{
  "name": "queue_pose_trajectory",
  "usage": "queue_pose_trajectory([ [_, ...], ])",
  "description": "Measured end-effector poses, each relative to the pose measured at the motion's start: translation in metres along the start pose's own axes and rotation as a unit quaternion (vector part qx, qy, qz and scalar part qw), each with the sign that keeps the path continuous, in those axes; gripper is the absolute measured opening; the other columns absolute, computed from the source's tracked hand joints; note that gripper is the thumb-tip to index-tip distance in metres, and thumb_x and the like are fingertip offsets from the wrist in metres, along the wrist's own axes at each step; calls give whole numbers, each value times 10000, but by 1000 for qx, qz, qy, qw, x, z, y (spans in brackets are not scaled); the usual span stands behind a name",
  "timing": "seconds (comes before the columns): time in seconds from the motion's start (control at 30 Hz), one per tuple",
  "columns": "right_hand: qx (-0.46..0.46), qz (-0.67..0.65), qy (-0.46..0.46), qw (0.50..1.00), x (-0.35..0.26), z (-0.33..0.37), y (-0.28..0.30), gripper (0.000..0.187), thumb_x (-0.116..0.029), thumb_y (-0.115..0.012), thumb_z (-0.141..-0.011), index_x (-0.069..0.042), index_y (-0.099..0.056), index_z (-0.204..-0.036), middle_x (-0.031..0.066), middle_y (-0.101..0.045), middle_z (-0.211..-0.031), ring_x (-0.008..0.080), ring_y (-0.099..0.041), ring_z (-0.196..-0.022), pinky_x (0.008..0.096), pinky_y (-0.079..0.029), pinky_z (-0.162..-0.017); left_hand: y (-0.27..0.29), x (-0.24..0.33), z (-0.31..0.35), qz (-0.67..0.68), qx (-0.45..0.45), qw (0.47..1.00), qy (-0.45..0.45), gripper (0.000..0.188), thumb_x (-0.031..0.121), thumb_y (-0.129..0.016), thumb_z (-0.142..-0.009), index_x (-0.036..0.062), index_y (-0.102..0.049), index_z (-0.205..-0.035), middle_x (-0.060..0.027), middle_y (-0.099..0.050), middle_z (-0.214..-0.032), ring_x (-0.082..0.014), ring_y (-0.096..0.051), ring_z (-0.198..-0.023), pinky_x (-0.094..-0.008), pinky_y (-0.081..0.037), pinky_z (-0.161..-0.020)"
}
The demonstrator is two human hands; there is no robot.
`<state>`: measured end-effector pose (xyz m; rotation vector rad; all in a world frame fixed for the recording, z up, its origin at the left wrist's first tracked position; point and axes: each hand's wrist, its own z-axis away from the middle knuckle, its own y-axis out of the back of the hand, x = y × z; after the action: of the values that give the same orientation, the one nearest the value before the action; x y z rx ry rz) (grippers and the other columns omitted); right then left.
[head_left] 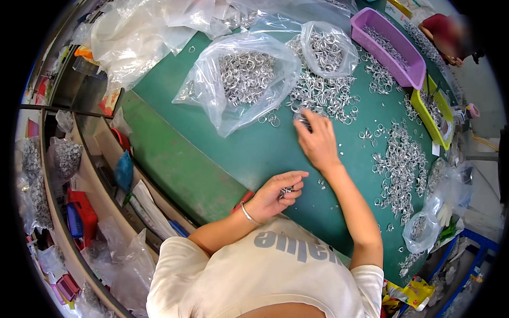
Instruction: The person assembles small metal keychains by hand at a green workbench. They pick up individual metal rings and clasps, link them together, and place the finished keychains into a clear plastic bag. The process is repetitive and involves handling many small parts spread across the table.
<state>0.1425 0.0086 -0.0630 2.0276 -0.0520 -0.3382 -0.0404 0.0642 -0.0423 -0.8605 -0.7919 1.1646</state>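
My left hand [277, 195] is held close to my body with its fingers curled round a small cluster of silver metal pieces [287, 192], which look like rings. Reaching farther out, my right hand [318, 140] has its fingers bent over some silver rings [304, 122] at the near edge of a loose ring pile [324, 95]. Left of that pile lies an open clear plastic bag [212, 108] full of rings. Behind the pile is a smaller clear bag [350, 58], also holding rings. The fingertips of my right hand are partly hidden by the rings.
A purple bin [419, 77] and a yellow-green basket [442, 132] stand at the far right. Another ring heap [400, 169] covers the table's right side. Shelves with bags [66, 159] line the left. Across the table is another person [442, 34].
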Motion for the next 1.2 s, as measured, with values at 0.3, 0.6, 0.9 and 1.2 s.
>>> queue_pose_trajectory([
  [0.3, 110, 57, -269, 955, 59, 31, 40, 232, -9, -601, -741, -49, -592, -969, 125, -534, -1120, 317, -478, -1043, 407, -373, -876, -5, 0, -5, -38, 24, 999, -13, 250, 97, -552, -921, 39, -559, -1165, -25, -526, -855, -50, -389, -601, -162, -316, -442],
  [0.6, -14, 7, -34, 999, 18, -36, 4, 457, -273, -699, -772, -113, -564, -1178, 100, -490, -1261, 296, -437, -1182, 457, -324, -967, -4, 3, -5, -28, 28, 999, -34, 255, 126, -525, -935, 27, -538, -1170, -16, -481, -795, -44, -366, -560, -160, -288, -419],
  [0.9, 26, 99, -134, 986, 40, -2, 27, 357, -164, -692, -736, -71, -578, -1061, 110, -513, -1161, 292, -473, -1100, 454, -340, -898, 3, 11, 5, -38, 66, 993, -88, 255, 112, -529, -925, 16, -529, -1161, -14, -467, -768, -49, -361, -551, -166, -281, -414],
  [1.2, -5, -98, 40, 994, -33, -47, -31, 365, -182, -700, -743, -62, -583, -1068, 118, -518, -1178, 296, -428, -1209, 441, -366, -948, -5, 9, 7, -32, 98, 987, -126, 201, 104, -528, -921, 19, -535, -1103, -13, -465, -761, -62, -364, -567, -179, -266, -423],
])
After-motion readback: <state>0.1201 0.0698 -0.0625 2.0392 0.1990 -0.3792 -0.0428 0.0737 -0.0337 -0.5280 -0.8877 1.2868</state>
